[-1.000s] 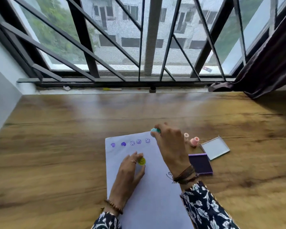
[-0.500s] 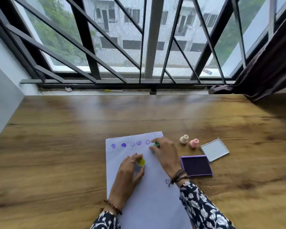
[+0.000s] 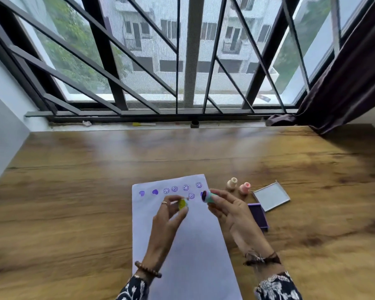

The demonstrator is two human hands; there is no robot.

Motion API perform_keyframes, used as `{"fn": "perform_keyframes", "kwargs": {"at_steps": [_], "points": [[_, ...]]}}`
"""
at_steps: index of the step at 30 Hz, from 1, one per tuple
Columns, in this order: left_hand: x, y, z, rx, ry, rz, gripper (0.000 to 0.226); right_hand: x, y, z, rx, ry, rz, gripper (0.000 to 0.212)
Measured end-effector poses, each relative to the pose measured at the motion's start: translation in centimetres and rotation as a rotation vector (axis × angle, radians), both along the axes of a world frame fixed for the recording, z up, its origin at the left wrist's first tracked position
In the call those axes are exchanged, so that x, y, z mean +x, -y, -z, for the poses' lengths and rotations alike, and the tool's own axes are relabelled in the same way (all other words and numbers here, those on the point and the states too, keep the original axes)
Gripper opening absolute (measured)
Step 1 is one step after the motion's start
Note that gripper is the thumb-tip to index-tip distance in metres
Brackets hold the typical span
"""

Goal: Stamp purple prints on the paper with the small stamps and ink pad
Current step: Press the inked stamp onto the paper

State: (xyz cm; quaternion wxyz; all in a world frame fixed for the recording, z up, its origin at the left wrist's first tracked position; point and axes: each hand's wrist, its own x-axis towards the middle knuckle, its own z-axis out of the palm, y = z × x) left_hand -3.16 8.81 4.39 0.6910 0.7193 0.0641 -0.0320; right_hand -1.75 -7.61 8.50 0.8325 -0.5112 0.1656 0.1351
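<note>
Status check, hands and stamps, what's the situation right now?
Left hand grip on yellow stamp, right hand grip on teal stamp, both lifted above paper. Row of purple prints done. Ink pad open, nothing blocking.

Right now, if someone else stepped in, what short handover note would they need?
Left hand: fingers hold the yellow stamp above the paper.
Right hand: holds the teal stamp, inked face turned sideways.
Ink pad open beside the paper, its lid behind it; cream stamp and pink stamp stand unused.
Done: hearts and smileys along the top edge.
Left: the rest of the sheet.
</note>
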Motion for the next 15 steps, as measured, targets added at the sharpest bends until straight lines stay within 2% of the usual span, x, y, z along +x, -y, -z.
{"fn": "perform_keyframes", "kwargs": {"at_steps": [3,5,7,15], "points": [[0.2,1.8,-1.7,-0.410,-0.187,0.018,0.024,-1.1,0.2,-0.9,-0.162,0.131,-0.066,0.019],[0.2,2.5,-2.8,-0.549,-0.209,0.030,0.022,-1.4,0.5,-1.3,-0.243,0.191,-0.058,0.022],[0.2,3.0,-3.4,-0.574,-0.228,0.039,0.020,-1.6,0.8,-1.6,-0.283,0.240,-0.050,0.023],[0.8,3.7,-3.7,-0.433,-0.212,0.132,0.019,-1.7,2.2,-2.4,-0.415,0.370,0.014,0.026]]}}
